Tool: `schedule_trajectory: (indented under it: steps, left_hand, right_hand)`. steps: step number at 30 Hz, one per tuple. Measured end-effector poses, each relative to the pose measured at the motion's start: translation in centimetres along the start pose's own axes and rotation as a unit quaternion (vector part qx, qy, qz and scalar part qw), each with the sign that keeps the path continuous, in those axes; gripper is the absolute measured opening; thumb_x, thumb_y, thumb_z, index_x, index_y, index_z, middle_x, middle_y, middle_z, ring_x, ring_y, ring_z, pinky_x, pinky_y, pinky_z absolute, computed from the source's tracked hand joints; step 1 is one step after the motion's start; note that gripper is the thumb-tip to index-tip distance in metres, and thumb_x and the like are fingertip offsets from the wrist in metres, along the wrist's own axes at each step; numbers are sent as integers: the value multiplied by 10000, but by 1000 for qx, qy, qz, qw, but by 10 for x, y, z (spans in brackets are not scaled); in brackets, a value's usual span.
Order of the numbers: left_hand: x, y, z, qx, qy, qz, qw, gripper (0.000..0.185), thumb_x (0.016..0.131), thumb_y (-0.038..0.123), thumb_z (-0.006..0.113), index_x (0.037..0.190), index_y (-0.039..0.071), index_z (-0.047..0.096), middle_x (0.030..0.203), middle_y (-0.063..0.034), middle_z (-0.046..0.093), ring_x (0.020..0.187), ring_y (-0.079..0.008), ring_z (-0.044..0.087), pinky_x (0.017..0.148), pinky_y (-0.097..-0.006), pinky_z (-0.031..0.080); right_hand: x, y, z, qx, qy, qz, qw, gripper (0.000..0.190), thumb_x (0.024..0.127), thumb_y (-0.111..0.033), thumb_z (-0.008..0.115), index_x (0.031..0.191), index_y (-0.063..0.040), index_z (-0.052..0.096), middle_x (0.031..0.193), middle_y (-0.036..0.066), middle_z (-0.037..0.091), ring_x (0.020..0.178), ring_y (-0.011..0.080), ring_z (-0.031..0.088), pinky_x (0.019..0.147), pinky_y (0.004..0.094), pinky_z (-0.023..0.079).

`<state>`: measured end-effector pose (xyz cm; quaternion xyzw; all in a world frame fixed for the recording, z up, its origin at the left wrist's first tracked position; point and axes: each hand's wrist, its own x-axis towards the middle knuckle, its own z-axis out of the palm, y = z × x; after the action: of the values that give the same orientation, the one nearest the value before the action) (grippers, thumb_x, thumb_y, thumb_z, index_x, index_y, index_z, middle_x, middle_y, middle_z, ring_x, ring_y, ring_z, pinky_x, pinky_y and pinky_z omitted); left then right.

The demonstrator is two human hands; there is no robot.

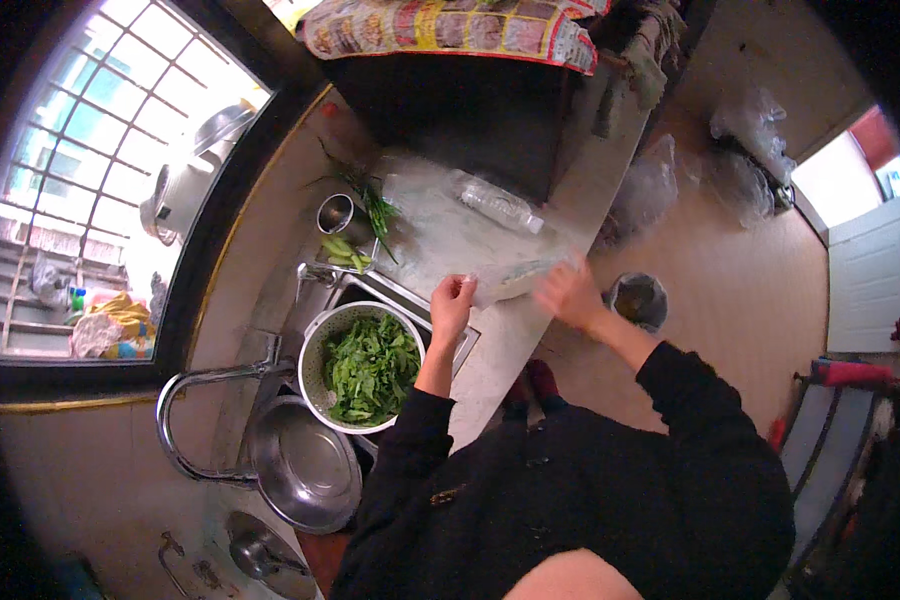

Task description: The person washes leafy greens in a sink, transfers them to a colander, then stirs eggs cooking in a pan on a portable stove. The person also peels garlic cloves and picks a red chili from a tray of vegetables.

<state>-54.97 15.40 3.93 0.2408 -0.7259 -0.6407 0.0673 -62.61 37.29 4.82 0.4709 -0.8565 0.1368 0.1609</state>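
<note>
My left hand (451,306) pinches one end of a thin, clear plastic bag or film (506,281) above the front edge of the counter. At the other end of the plastic is my right hand (570,292), blurred, so its grip on it is unclear. Left of my left hand, a white colander (309,358) sits over the sink, holding cut leafy greens (371,367). Past my hands a clear plastic bottle (499,201) lies on its side on the pale countertop (427,232).
A stainless steel basin (307,457) sits beside the colander, near a curved faucet (166,420). A metal cup (336,214), green stalks (379,210) and light-green vegetables (341,251) lie behind the sink. A lined bin (637,300) stands on the floor at right.
</note>
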Motion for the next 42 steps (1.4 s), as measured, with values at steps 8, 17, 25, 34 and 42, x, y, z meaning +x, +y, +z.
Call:
schedule_trajectory:
  steps: [8, 17, 25, 34, 42]
  left_hand:
    - [-20, -2, 7, 62, -8, 9, 998, 243, 818, 257, 588, 863, 18, 572, 648, -51, 584, 537, -101, 529, 496, -256, 412]
    - [-53, 17, 20, 150, 54, 17, 987, 174, 860, 222, 530, 928, 62, 544, 694, -83, 584, 554, -133, 548, 506, -277, 430]
    - [-45, 13, 14, 232, 62, 80, 967, 432, 727, 397, 661, 972, 64, 539, 681, -69, 612, 644, -229, 609, 595, -341, 463]
    - [-34, 7, 13, 341, 119, 22, 932, 178, 779, 257, 583, 844, 92, 563, 699, -93, 628, 655, -288, 608, 572, -403, 457]
    - [-36, 4, 8, 295, 225, 120, 921, 149, 814, 183, 564, 868, 57, 508, 713, -103, 579, 632, -292, 574, 549, -394, 435]
  right_hand:
    - [15, -2, -25, 89, 57, -68, 992, 198, 637, -103, 608, 833, -86, 626, 824, 57, 579, 853, 238, 538, 909, 489, 348]
    - [35, -43, 8, 2, -78, 68, 995, 173, 697, -109, 522, 846, -89, 607, 853, 53, 579, 920, 229, 512, 845, 367, 381]
    - [36, -33, 2, 33, -37, -80, 996, 77, 688, -138, 526, 732, -96, 573, 774, 19, 560, 879, 201, 529, 772, 321, 400]
    - [30, -27, 55, 120, -271, -35, 954, 240, 667, -127, 607, 896, -83, 547, 894, 88, 529, 809, 290, 569, 657, 391, 474]
    - [32, -43, 58, 154, -239, 30, 958, 512, 693, -180, 627, 1178, -138, 468, 1146, 146, 443, 987, 321, 509, 767, 389, 480]
